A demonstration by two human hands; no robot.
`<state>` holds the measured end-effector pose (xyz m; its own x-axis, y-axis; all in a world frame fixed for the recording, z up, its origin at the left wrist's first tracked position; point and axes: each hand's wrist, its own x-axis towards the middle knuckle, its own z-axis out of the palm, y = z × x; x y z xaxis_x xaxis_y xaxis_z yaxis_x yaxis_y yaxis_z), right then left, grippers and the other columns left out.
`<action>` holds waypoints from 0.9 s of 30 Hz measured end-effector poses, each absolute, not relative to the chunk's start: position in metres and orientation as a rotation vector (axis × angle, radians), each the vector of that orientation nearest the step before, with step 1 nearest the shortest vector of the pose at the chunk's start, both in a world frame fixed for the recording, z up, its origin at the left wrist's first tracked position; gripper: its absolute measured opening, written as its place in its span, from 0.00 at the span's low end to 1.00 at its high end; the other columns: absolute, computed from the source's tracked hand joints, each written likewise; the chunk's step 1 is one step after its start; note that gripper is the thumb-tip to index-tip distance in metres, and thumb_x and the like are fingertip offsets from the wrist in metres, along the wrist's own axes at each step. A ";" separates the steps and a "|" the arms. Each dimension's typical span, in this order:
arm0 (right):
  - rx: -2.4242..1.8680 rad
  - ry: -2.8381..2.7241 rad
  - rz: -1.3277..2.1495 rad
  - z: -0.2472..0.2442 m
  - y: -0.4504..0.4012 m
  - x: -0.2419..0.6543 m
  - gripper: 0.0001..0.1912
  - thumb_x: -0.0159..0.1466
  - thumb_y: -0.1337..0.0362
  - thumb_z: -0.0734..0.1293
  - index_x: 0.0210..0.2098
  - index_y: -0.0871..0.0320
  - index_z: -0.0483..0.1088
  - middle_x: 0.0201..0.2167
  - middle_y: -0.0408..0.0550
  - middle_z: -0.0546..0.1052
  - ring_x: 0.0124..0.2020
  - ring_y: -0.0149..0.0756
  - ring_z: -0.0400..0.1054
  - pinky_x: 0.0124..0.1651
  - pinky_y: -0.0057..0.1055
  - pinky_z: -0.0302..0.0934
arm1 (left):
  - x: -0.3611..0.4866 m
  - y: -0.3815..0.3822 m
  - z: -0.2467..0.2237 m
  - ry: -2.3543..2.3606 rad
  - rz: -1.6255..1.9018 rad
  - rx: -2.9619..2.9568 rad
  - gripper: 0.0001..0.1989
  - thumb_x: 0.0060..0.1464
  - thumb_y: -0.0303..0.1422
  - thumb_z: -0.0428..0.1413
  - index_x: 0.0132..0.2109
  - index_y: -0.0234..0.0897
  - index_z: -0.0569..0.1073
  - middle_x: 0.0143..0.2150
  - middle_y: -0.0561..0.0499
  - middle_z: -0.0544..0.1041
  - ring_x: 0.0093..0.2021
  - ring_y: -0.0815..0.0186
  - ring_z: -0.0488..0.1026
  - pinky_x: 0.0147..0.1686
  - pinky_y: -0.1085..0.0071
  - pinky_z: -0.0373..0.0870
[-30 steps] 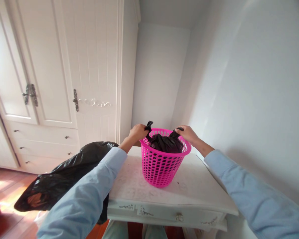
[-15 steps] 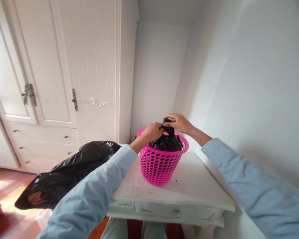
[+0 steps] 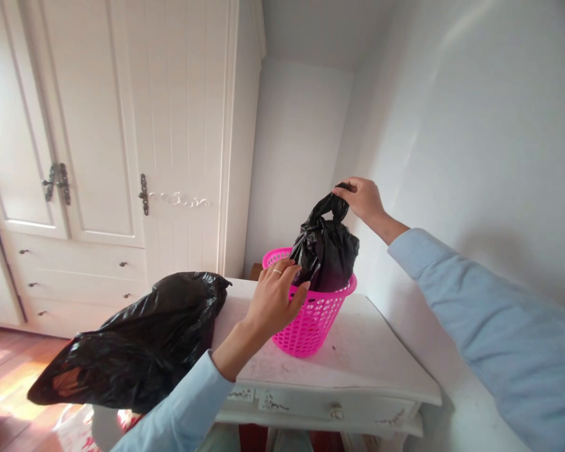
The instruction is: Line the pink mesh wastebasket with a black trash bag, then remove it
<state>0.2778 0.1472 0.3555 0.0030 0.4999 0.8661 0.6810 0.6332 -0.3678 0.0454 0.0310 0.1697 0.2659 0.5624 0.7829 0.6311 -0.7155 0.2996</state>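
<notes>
Right hand (image 3: 363,199), right of centre: thumb and fingers pinched together on the looped top of the black bag (image 3: 332,254). Left hand (image 3: 273,298), mid-frame: fingers loosely bent, thumb apart, at the left rim of the pink basket (image 3: 311,323) — cannot tell whether they grip rim or bag. Bag at frame centre, right of the left hand: glossy, bulging, gathered below the loop; its body stands partly above the rim, lower part inside. Basket upright on white table (image 3: 381,351), lower centre.
</notes>
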 end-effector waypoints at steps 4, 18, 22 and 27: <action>-1.128 -1.377 -0.487 0.397 0.124 0.286 0.11 0.60 0.64 0.73 0.39 0.66 0.79 0.33 0.52 0.80 0.32 0.34 0.67 0.41 0.33 0.60 | 0.045 0.027 0.153 -1.079 -1.289 -2.483 0.17 0.67 0.39 0.50 0.55 0.35 0.73 0.54 0.40 0.78 0.62 0.50 0.69 0.62 0.46 0.60; -1.378 -1.044 -0.779 0.424 0.052 0.385 0.13 0.62 0.61 0.72 0.42 0.64 0.80 0.39 0.58 0.82 0.36 0.39 0.69 0.44 0.35 0.59 | 0.049 0.028 0.154 -1.402 -1.290 -2.426 0.12 0.62 0.24 0.55 0.49 0.39 0.79 0.53 0.45 0.79 0.57 0.52 0.74 0.64 0.36 0.56; -1.379 -0.932 -0.755 0.409 0.051 0.404 0.12 0.62 0.61 0.71 0.41 0.64 0.79 0.38 0.56 0.81 0.38 0.43 0.70 0.47 0.38 0.60 | 0.051 0.029 0.148 -1.369 -1.311 -2.375 0.11 0.62 0.25 0.55 0.48 0.39 0.80 0.53 0.44 0.79 0.57 0.51 0.74 0.64 0.38 0.57; -1.287 -0.782 -0.774 0.422 0.044 0.424 0.14 0.66 0.61 0.66 0.44 0.65 0.76 0.44 0.60 0.80 0.41 0.41 0.70 0.50 0.37 0.60 | 0.052 0.035 0.144 -1.338 -1.349 -2.330 0.11 0.62 0.26 0.55 0.48 0.38 0.80 0.52 0.45 0.80 0.56 0.51 0.75 0.62 0.40 0.63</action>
